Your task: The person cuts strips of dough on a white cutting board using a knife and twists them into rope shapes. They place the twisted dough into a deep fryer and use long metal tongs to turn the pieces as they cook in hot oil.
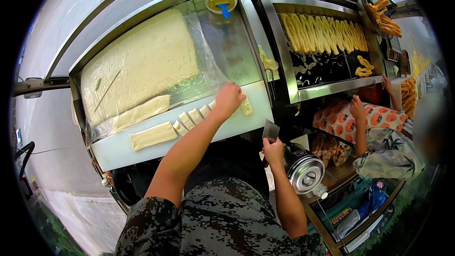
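Note:
My left hand rests on the white cutting board, fingers down on a row of small cut dough pieces. One cut piece lies just right of that hand. My right hand is held lower, off the board's edge, gripping a flat metal dough scraper blade-up. A long uncut dough strip lies on the board to the left, with another strip behind it. A large pale dough slab under plastic film fills the tray behind.
A small bowl of oil with a blue brush stands at the tray's far corner. To the right a fryer vat holds several long dough sticks. Another person's hands work at the right near a patterned cloth. A metal pot lid sits below.

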Demonstrator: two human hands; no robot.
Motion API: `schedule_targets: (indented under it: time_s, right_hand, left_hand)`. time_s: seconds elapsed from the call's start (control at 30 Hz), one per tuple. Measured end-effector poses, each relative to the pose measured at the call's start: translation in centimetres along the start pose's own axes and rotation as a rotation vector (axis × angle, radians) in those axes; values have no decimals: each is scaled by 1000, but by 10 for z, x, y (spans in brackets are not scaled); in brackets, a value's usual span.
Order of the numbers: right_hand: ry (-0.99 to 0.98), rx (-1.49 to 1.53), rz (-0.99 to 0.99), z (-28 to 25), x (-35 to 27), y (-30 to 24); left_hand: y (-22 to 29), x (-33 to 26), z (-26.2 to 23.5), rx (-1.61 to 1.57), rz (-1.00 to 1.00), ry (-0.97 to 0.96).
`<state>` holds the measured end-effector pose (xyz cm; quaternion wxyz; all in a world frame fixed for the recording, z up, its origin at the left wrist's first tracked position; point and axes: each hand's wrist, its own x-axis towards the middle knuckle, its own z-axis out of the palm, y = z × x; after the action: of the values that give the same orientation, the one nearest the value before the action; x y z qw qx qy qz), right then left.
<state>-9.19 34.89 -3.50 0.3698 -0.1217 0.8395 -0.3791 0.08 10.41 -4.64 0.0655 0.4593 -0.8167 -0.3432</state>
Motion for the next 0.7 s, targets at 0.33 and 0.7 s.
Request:
schedule_targets:
  time_s: [0.33, 0.7]
  right_hand:
    - [171, -59, -201, 0, 10, 13]
    - [120, -202, -553, 25, 32, -35]
  left_hand:
    - [24, -6, -16, -567, 116, -559]
    - [-2, 17, 14, -296, 37, -294]
